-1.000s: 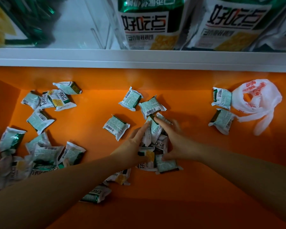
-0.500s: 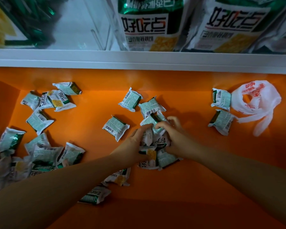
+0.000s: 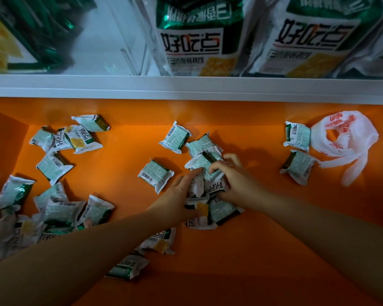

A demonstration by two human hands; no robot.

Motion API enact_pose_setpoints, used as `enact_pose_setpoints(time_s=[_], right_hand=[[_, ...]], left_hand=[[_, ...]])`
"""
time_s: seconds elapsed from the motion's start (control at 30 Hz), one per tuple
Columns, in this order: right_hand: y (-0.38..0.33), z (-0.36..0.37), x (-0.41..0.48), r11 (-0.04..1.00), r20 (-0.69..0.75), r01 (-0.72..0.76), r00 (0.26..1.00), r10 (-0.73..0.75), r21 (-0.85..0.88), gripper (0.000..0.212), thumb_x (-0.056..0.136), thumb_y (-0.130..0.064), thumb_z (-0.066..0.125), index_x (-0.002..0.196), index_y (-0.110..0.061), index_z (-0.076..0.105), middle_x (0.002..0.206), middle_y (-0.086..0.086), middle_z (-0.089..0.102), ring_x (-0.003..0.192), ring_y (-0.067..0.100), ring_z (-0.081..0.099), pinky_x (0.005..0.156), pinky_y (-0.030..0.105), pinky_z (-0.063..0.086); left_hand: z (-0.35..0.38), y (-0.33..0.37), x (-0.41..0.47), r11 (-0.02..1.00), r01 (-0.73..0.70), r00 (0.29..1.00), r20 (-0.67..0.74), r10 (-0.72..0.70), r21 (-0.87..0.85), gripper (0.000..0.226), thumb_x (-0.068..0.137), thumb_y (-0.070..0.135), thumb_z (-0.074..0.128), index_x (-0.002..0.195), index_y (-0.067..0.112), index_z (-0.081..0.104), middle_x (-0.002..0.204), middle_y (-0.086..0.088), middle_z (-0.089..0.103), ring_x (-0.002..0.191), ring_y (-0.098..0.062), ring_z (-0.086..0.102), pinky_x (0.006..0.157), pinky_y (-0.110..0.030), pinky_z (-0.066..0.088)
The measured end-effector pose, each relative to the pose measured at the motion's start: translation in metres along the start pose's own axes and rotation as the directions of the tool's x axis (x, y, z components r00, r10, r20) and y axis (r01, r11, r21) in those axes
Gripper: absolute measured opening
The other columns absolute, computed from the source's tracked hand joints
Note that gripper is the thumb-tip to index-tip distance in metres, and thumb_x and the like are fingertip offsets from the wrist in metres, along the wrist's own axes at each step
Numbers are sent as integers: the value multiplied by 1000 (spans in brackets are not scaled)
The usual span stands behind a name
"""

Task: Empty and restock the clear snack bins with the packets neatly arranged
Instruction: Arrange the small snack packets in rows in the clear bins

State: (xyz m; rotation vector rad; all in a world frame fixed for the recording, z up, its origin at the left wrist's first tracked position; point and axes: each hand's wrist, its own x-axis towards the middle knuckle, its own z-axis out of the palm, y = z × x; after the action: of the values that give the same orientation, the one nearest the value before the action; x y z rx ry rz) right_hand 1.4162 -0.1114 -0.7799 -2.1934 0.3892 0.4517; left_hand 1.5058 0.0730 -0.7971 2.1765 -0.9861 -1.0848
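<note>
Left hand (image 3: 177, 195) clasps a bunch of packets (image 3: 217, 188), thumb up its side. Right hand (image 3: 234, 180) pinches the top packet (image 3: 196, 164), fingers curled. Bunch sits mid orange shelf (image 3: 230, 250). Loose packets (image 3: 53, 166) at 9 o'clock (scattered); white bag (image 3: 345, 138) at 2; clear bins (image 3: 137, 51) at 12.

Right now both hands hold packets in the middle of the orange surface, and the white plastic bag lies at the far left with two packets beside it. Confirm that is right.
No: the head view shows the white plastic bag at the far right, not left. The left hand and right hand hold the middle packets on the orange surface, with two packets beside the bag.
</note>
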Motion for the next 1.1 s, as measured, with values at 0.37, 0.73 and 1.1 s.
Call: enact_pose_setpoints(time_s=[0.37, 0.73, 1.1], right_hand=[[13, -15, -1, 999, -74, -32, 997, 32, -2, 35, 84, -1, 63, 111, -23, 64, 110, -15, 47, 96, 12, 55, 67, 16, 46], [6, -20, 22, 997, 2, -81, 997, 81, 2, 106, 73, 7, 73, 148, -44, 17, 156, -4, -18, 138, 36, 29, 79, 23, 52], [0, -21, 30, 987, 146, -117, 980, 132, -111, 74, 68, -4, 81, 132, -24, 50, 157, 7, -9, 144, 35, 8, 115, 35, 22]], left_hand=[[-15, 2, -3, 997, 73, 997, -27, -72, 36, 100, 79, 30, 77, 139, 53, 0, 157, 2, 18, 127, -26, 48, 91, -36, 48], [-21, -4, 7, 990, 114, 992, -56, -109, 83, 103, 79, 24, 78, 150, 36, 5, 150, -5, 25, 126, -27, 47, 89, -28, 46], [-41, -4, 32, 991, 66, 995, 69, -74, 113, 94, 70, 26, 85, 143, 34, 26, 148, -2, 21, 122, -24, 46, 84, -20, 48]])
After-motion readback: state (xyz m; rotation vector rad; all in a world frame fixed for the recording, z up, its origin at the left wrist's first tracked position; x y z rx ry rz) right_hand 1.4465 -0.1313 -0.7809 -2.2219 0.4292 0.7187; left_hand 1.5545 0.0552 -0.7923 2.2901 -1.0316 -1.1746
